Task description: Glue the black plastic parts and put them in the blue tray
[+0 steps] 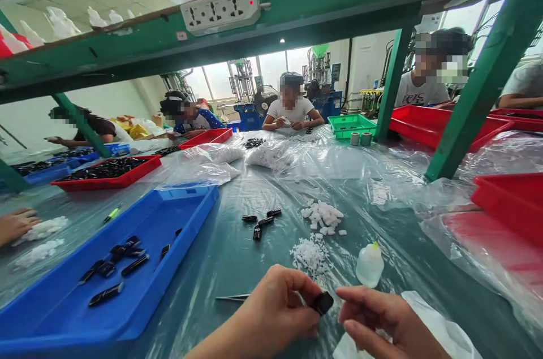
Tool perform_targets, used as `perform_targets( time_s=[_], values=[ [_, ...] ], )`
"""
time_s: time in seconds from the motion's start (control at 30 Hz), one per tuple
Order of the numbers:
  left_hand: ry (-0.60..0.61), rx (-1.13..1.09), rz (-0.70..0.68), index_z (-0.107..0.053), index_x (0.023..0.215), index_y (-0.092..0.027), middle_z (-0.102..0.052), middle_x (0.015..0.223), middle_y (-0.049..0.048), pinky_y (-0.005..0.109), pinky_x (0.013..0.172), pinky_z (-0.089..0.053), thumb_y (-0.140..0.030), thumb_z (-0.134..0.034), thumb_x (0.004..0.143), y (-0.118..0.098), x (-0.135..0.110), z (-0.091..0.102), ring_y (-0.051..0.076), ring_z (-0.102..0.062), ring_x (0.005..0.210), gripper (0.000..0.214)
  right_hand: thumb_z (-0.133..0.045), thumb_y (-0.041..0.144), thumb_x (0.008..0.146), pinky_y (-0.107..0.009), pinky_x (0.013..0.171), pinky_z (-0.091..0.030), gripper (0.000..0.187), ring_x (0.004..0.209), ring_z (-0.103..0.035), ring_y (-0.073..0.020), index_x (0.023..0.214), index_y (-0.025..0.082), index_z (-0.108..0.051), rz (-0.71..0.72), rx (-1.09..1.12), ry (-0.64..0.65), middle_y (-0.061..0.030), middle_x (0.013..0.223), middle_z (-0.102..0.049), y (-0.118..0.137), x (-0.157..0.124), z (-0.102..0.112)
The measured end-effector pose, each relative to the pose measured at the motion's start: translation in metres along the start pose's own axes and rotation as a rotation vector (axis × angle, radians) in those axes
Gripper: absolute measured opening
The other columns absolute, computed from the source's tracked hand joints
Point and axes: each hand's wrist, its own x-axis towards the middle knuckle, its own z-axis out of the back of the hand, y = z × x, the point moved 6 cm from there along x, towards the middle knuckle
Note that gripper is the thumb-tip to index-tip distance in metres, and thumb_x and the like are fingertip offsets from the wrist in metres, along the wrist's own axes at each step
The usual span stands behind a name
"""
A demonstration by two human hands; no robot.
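My left hand [275,302] pinches a small black moulded piece [323,303] between its fingertips. My right hand [382,319] is beside that piece, with its fingers apart and holding nothing. A white cloth [436,325] lies under my right hand. Metal tweezers [231,297] rest on the plastic sheet just left of my left hand. Ahead of my hands are a small white squeeze bottle [370,265], two heaps of white granules [321,216], and several loose black pieces [261,222]. More black pieces lie in a blue tray [186,217] to my left.
A co-worker's hand [17,224] rests at the far left by white granules. Clear plastic sheeting [339,161] covers the long table. Red trays [509,200] stand to the right, and a green crate [351,125] sits farther back. A green steel shelf frame with a power strip [220,11] crosses overhead.
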Motion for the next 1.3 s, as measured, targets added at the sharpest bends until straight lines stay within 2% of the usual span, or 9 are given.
perform_targets(
  time_s=[0.17,0.4,0.5,0.67,0.83,0.97,1.1,1.2,1.3],
  values=[
    [0.119,-0.188,0.012,-0.066,0.073,-0.012,-0.060,0.057,-0.0012,0.021,0.054,-0.043,-0.020,-0.064,0.062,0.009,0.012,-0.029,0.012,-0.057,0.054,0.014,-0.057,0.043,0.080,-0.022,0.049,-0.043,0.029,0.050,-0.052,-0.0108,0.078,0.016,-0.068,-0.088,0.110,0.072,-0.0005,0.061,-0.057,0.003,0.005,-0.001],
    [0.189,-0.408,0.049,-0.066,0.070,-0.011,-0.061,0.055,-0.0002,0.020,0.054,-0.043,-0.015,-0.068,0.059,0.013,0.011,-0.032,0.010,-0.056,0.051,0.012,-0.054,0.050,0.082,-0.019,0.045,-0.037,0.037,0.044,-0.044,-0.0067,0.072,0.015,-0.060,-0.218,0.333,0.161,0.0038,0.054,-0.048,-0.008,0.007,-0.007],
    [0.131,-0.529,0.054,-0.063,0.066,-0.011,-0.060,0.052,-0.0007,0.020,0.051,-0.044,-0.017,-0.073,0.054,0.014,0.011,-0.028,0.009,-0.055,0.047,0.017,-0.048,0.043,0.087,-0.021,0.047,-0.038,0.032,0.049,-0.048,-0.0094,0.073,0.017,-0.060,-0.135,0.057,0.113,0.0013,0.059,-0.053,-0.008,0.008,-0.001],
    [0.032,-0.621,0.044,-0.061,0.069,-0.011,-0.062,0.055,0.0017,0.021,0.049,-0.046,-0.023,-0.081,0.051,0.017,0.013,-0.018,0.012,-0.059,0.047,0.030,-0.040,0.017,0.088,-0.024,0.058,-0.046,0.023,0.065,-0.058,-0.0149,0.088,0.018,-0.063,0.263,-0.553,0.133,-0.0044,0.073,-0.060,0.012,0.002,-0.002],
    [-0.033,-0.654,0.054,-0.060,0.070,-0.011,-0.066,0.061,0.0047,0.021,0.048,-0.047,-0.027,-0.083,0.049,0.020,0.013,-0.015,0.013,-0.062,0.050,0.035,-0.052,0.017,0.085,-0.023,0.054,-0.046,0.008,0.056,-0.054,-0.0128,0.087,0.024,-0.056,0.444,-0.592,-0.281,0.0012,0.066,-0.054,0.038,-0.010,0.031],
    [-0.046,-0.669,0.032,-0.061,0.072,-0.011,-0.068,0.065,0.0072,0.022,0.051,-0.049,-0.026,-0.083,0.052,0.020,0.013,-0.014,0.015,-0.065,0.053,0.033,-0.063,0.043,0.075,-0.031,0.065,-0.052,0.035,0.077,-0.061,-0.0207,0.101,0.025,-0.049,0.214,-0.573,-0.643,-0.0062,0.096,-0.058,0.030,-0.009,0.069],
    [-0.041,-0.703,0.012,-0.061,0.072,-0.010,-0.069,0.066,0.0079,0.021,0.049,-0.048,-0.026,-0.083,0.052,0.021,0.014,-0.015,0.014,-0.065,0.053,0.033,-0.066,0.044,0.068,-0.042,0.083,-0.050,0.071,0.108,-0.056,-0.0299,0.129,0.020,-0.038,-0.069,-0.444,-0.401,-0.0129,0.122,-0.057,-0.007,0.013,0.065],
    [-0.009,-0.736,0.000,-0.062,0.071,-0.010,-0.069,0.063,0.0076,0.020,0.047,-0.048,-0.026,-0.084,0.050,0.020,0.015,-0.018,0.015,-0.064,0.051,0.034,-0.063,0.038,0.073,-0.040,0.086,-0.048,0.051,0.104,-0.060,-0.0277,0.119,0.019,-0.051,-0.146,-0.338,-0.177,-0.0095,0.112,-0.065,-0.020,0.023,0.052],
    [0.055,-0.755,-0.009,-0.063,0.071,-0.009,-0.068,0.062,0.0077,0.020,0.046,-0.048,-0.026,-0.085,0.049,0.020,0.014,-0.022,0.015,-0.064,0.050,0.036,-0.059,0.039,0.077,-0.037,0.079,-0.051,0.036,0.096,-0.063,-0.0262,0.109,0.022,-0.059,-0.089,-0.394,-0.151,-0.0061,0.103,-0.068,-0.013,0.025,0.051]
  ],
)
